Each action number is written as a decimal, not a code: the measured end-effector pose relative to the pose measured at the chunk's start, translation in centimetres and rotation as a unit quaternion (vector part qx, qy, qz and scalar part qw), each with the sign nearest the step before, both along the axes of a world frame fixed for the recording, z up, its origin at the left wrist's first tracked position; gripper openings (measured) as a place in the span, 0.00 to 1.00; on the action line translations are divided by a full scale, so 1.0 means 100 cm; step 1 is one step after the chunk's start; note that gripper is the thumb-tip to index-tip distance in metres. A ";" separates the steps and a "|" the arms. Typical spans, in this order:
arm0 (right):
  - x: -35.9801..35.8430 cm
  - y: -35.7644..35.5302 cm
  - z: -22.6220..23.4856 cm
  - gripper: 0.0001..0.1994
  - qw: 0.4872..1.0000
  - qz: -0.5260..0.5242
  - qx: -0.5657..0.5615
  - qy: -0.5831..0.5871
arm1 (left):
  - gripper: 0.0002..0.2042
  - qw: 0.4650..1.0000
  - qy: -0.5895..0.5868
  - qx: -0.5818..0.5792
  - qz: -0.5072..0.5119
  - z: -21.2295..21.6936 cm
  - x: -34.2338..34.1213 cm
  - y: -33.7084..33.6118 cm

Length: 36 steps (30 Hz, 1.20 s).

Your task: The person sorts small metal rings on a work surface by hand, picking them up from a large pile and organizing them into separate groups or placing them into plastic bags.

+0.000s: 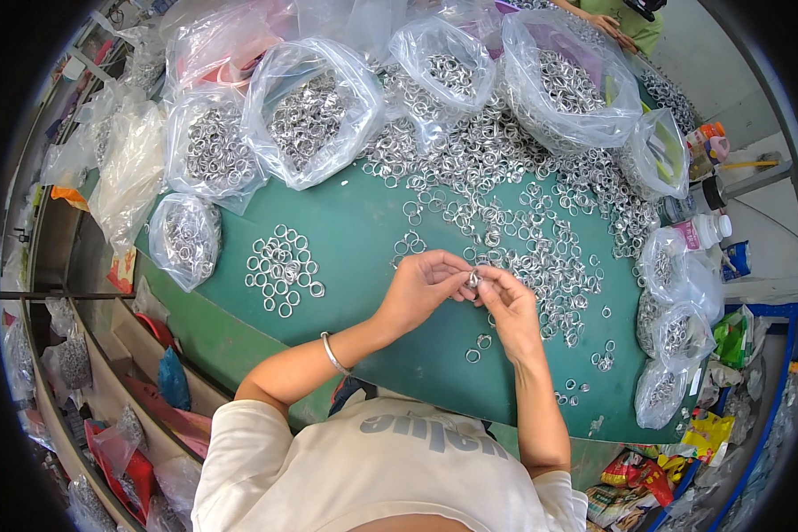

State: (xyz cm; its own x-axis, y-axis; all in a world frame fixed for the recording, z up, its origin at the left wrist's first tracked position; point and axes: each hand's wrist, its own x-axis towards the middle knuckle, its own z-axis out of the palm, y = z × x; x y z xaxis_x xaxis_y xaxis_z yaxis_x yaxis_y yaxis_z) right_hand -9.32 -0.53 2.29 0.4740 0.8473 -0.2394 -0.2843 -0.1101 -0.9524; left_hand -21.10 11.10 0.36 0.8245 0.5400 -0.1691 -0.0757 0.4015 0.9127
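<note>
Above the green table [355,266], my left hand [427,285] and my right hand [510,310] meet, fingertips almost touching. Both pinch a small silver ring [473,280], mostly covered by the fingers; whether it is one ring or more, I cannot tell. A wide heap of silver rings [496,168] spreads beyond and to the right of my hands. To the left lies a separate flat group of rings [282,269]. A few loose rings [473,355] lie close to my right wrist, nearer the table's front edge.
Clear plastic bags of rings line the far side, including a large one [310,124], and a small one [184,241] stands at left. More bags [674,337] stand along the right edge beside a white bottle [705,231]. Another person's hand [607,25] shows at the far right. Divided shelving [115,355] holds bags at left.
</note>
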 end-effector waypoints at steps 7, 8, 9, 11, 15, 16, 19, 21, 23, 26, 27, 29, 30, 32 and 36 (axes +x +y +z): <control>0.002 -0.006 -0.010 0.08 0.999 -0.007 0.029 0.022 | 0.08 0.993 -0.006 -0.099 -0.063 -0.012 0.000 0.004; 0.000 -0.006 -0.009 0.08 0.999 -0.019 0.040 0.017 | 0.09 0.993 -0.011 -0.100 -0.060 -0.011 0.000 0.004; -0.001 -0.006 -0.009 0.08 0.999 -0.028 0.044 0.007 | 0.09 0.993 -0.017 -0.100 -0.058 -0.010 0.000 0.004; -0.002 -0.005 -0.011 0.07 0.997 -0.045 0.053 -0.016 | 0.11 0.994 -0.016 -0.099 -0.052 -0.003 -0.001 0.002; -0.006 -0.005 -0.017 0.08 0.995 -0.054 0.081 -0.035 | 0.15 0.999 -0.012 -0.016 -0.025 0.002 -0.005 -0.008; -0.007 -0.004 -0.016 0.08 0.995 -0.045 0.082 -0.039 | 0.16 1.000 -0.015 0.023 -0.015 0.000 -0.005 -0.010; -0.009 -0.003 -0.019 0.09 0.996 -0.030 0.080 -0.024 | 0.13 1.000 -0.007 0.010 0.011 -0.013 -0.004 -0.007; -0.009 -0.005 -0.019 0.09 0.996 -0.029 0.084 -0.011 | 0.11 0.993 0.051 0.106 0.009 -0.004 -0.004 -0.008; -0.008 -0.005 -0.020 0.09 0.996 -0.026 0.081 -0.004 | 0.10 0.981 0.068 0.184 0.014 0.003 -0.005 -0.010; -0.007 -0.005 -0.018 0.09 0.998 -0.032 0.053 -0.015 | 0.11 0.976 0.038 0.213 0.025 0.005 -0.006 -0.013; -0.007 -0.005 -0.016 0.09 0.998 -0.037 0.040 -0.022 | 0.12 0.982 0.034 0.185 0.024 0.001 -0.007 -0.014; -0.009 -0.006 -0.011 0.09 0.999 -0.024 0.048 -0.003 | 0.12 0.980 0.037 0.192 0.029 -0.001 -0.008 -0.013; -0.010 -0.006 -0.010 0.09 0.998 -0.018 0.052 0.006 | 0.11 0.972 0.045 0.226 0.034 0.000 -0.008 -0.012; -0.015 -0.005 -0.009 0.08 0.998 -0.031 0.057 0.000 | 0.10 0.948 0.046 0.309 0.052 0.000 -0.008 -0.013; -0.014 -0.003 -0.004 0.05 0.991 -0.068 0.004 -0.113 | 0.08 0.915 0.019 0.393 0.084 0.006 -0.007 -0.019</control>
